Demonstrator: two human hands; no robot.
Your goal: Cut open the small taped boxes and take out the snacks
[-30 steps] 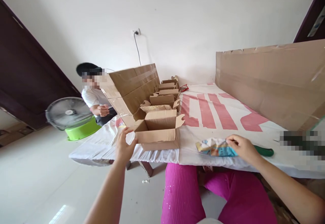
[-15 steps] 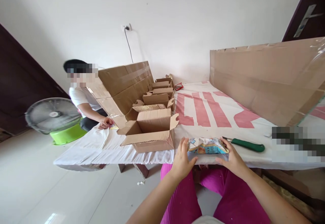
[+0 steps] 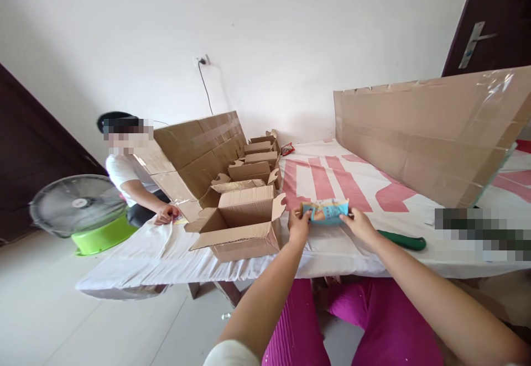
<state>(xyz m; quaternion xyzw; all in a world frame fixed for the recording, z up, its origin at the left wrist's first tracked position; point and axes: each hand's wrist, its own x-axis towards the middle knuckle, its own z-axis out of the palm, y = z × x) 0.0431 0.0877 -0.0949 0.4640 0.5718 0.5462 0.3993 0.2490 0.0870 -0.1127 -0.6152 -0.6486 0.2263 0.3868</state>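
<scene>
A light-blue printed snack packet (image 3: 326,213) is held up between my two hands just over the table. My left hand (image 3: 298,225) pinches its left end, thumb in front. At the packet's right end my right hand (image 3: 360,225) grips with its thumb and fingers. Close on the left stands an open cardboard box (image 3: 244,239) with its flaps spread; I cannot see what is at its bottom. To the right of my right hand lies a green-handled knife (image 3: 401,240), its blade hidden behind my forearm.
Several more open boxes (image 3: 255,171) line up behind the nearest one. Large cardboard sheets stand at left (image 3: 203,145) and right (image 3: 418,134). A small red packet (image 3: 287,148) lies at the back. Another person (image 3: 133,183) sits at the left, near a fan (image 3: 78,205).
My hands have closed on the packet's ends and lifted it slightly, tipping its blue printed face toward me. The camera view has shifted a little.
</scene>
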